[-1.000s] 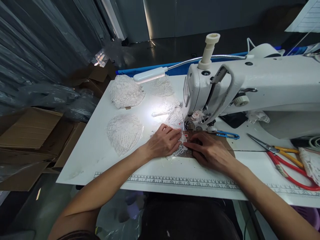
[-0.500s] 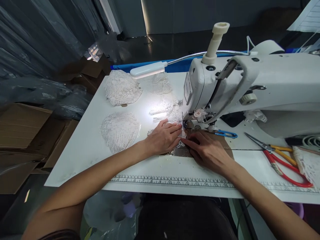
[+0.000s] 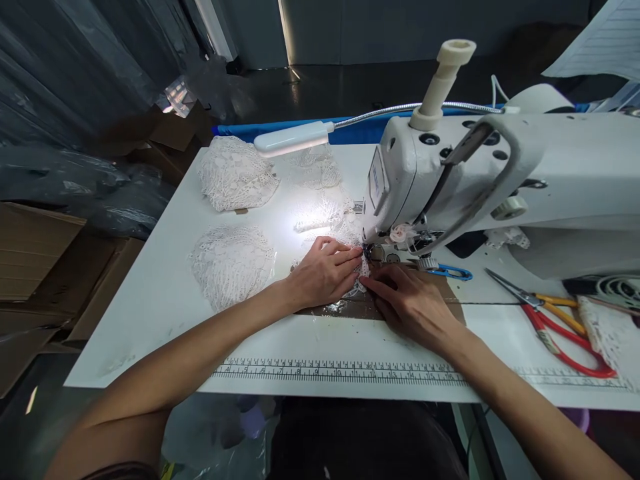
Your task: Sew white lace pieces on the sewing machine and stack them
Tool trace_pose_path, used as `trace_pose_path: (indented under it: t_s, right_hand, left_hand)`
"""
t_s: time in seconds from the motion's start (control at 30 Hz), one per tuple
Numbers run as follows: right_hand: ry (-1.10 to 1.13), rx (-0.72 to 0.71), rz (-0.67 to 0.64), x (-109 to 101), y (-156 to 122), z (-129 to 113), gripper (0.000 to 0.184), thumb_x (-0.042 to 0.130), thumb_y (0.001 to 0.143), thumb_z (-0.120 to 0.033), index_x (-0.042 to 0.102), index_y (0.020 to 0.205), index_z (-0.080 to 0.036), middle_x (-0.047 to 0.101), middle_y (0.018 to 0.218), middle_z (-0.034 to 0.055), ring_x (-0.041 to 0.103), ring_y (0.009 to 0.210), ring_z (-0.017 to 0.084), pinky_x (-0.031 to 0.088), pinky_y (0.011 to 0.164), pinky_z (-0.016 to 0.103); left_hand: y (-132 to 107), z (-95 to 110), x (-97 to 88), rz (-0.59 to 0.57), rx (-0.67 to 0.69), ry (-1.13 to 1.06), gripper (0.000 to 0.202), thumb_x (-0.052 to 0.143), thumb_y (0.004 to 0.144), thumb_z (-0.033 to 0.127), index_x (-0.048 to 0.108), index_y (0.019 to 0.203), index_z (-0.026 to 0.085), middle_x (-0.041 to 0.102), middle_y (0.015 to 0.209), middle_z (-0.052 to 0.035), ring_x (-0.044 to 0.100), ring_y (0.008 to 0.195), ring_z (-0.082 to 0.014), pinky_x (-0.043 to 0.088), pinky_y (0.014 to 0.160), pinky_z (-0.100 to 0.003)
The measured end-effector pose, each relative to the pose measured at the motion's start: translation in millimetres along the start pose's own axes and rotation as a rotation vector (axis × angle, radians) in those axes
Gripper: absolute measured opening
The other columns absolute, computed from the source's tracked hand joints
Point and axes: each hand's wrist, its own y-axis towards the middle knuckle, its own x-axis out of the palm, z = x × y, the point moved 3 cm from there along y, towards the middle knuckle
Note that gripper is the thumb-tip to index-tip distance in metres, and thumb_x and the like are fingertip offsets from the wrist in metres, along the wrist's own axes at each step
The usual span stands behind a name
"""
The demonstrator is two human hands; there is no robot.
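My left hand (image 3: 324, 272) lies flat with its fingers stretched out, pressing a piece of white lace (image 3: 356, 288) beside the needle area of the white sewing machine (image 3: 395, 180). From the other side, my right hand (image 3: 415, 303) has its fingers curled in, with thumb and forefinger at the lace edge; part of the grip is hidden. The lace runs under the presser foot, which is mostly concealed by the machine head. More white lace (image 3: 323, 208) lies bunched behind my left hand, under a bright lamp (image 3: 293, 138).
Two lace pieces, one farther back (image 3: 237, 175) and one nearer (image 3: 233, 267), rest on the left of the table. Blue thread snips (image 3: 453, 272) and red-handled scissors (image 3: 565, 340) lie to the right. A printed ruler (image 3: 340, 375) follows the front edge. Cardboard boxes (image 3: 45, 260) stand at left.
The whole view has shifted slightly. Both hands keep nearly the same pose at the lace by the needle, with only a slight shift of the lace between them.
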Motion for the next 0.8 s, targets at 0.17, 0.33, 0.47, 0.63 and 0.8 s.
trace_pose_path:
  t_s: [0.17,0.33,0.47,0.63,0.8]
  right_hand:
    - [0.05,0.02,0.012,0.5,-0.9,2.4,0.036,0.048,0.087,-0.015,0.063,0.118,-0.023,0.06,0.107,0.0113,0.059,0.087,0.022,0.051,0.07,0.035]
    - [0.165,0.055,0.014,1.8,-1.4,8.8,0.033,0.048,0.089,-0.019,0.067,0.115,-0.024,0.061,0.108,0.0105,0.061,0.086,0.021,0.053,0.073,0.037]
    - [0.211,0.071,0.019,4.0,-2.3,12.3,0.035,0.048,0.088,-0.018,0.067,0.115,-0.026,0.061,0.107,0.0095,0.062,0.083,0.021,0.055,0.071,0.037]
    - [0.219,0.077,0.03,4.6,-3.0,10.7,0.037,0.047,0.088,-0.017,0.065,0.119,-0.028,0.061,0.108,0.0091,0.063,0.085,0.021,0.055,0.072,0.038]
    - [0.249,0.103,0.022,4.4,-3.0,10.7,0.034,0.046,0.089,-0.017,0.067,0.115,-0.027,0.06,0.109,0.0085,0.063,0.088,0.022,0.054,0.079,0.04]
  left_hand:
    - [-0.8,-1.7,2.8,0.027,-0.026,-0.035,0.025,0.048,0.095,0.024,0.065,0.111,0.016,0.063,0.125,-0.0092,0.059,0.11,-0.025,0.043,0.095,-0.048]
    - [-2.6,-1.6,3.3,0.024,-0.051,-0.053,0.026,0.048,0.095,0.025,0.064,0.113,0.016,0.063,0.126,-0.0088,0.059,0.11,-0.0245,0.043,0.097,-0.05]
    - [-3.6,-0.2,3.0,0.023,-0.057,-0.05,0.026,0.048,0.095,0.026,0.064,0.114,0.016,0.062,0.127,-0.0094,0.058,0.111,-0.0249,0.042,0.098,-0.052]
    - [-4.5,1.0,4.4,0.02,-0.07,-0.028,0.026,0.048,0.095,0.025,0.063,0.114,0.017,0.061,0.127,-0.0086,0.058,0.111,-0.0247,0.039,0.102,-0.056]
    - [-5.0,0.7,5.6,0.011,-0.07,-0.026,0.027,0.047,0.096,0.026,0.062,0.116,0.017,0.061,0.128,-0.0079,0.057,0.111,-0.0242,0.037,0.104,-0.058]
